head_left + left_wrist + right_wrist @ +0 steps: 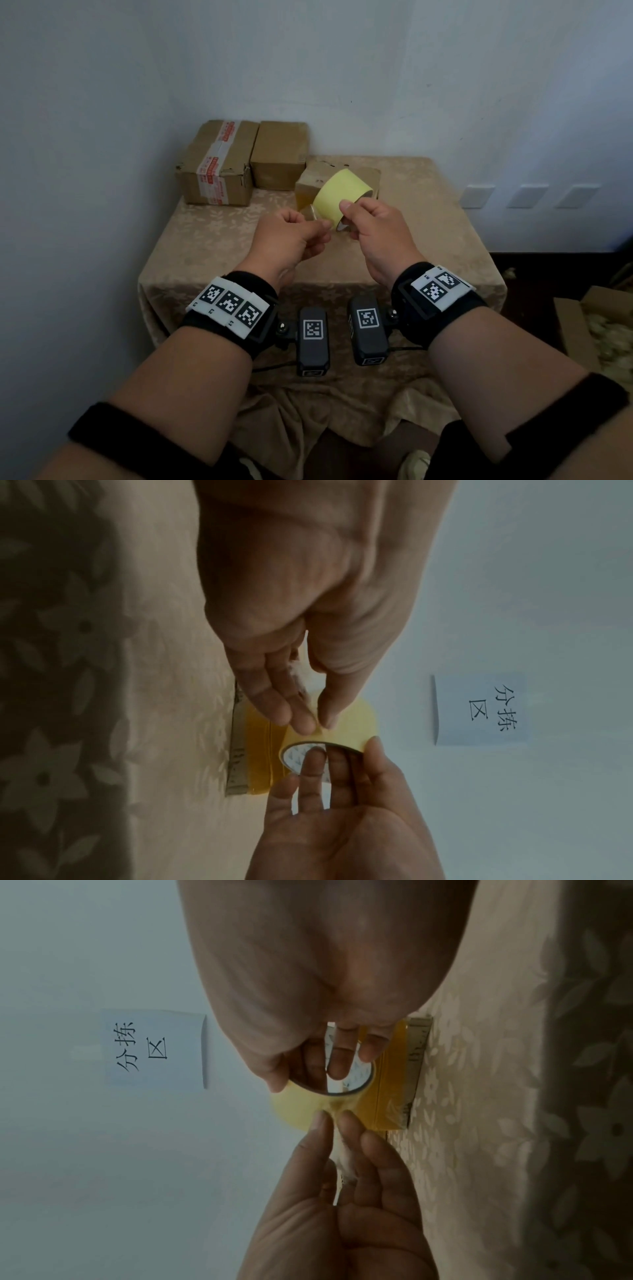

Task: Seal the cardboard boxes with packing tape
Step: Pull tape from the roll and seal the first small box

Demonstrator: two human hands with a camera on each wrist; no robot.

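The right hand (373, 236) gripped the yellow packing-tape roll (337, 197) through its core; the left hand (291, 240) pinched its free end. The small brown cardboard box (310, 181) lay just beyond both (nearer the left), roll axis pointing away.

Each bare forearm wears a black wrist strap (239, 308) topped by a white plate (227, 305) printed with square black-and-white coded tags. A black camera block (313, 337) with its own tag hangs off each strap on a ball joint. Black bands circle the forearms near the elbows.
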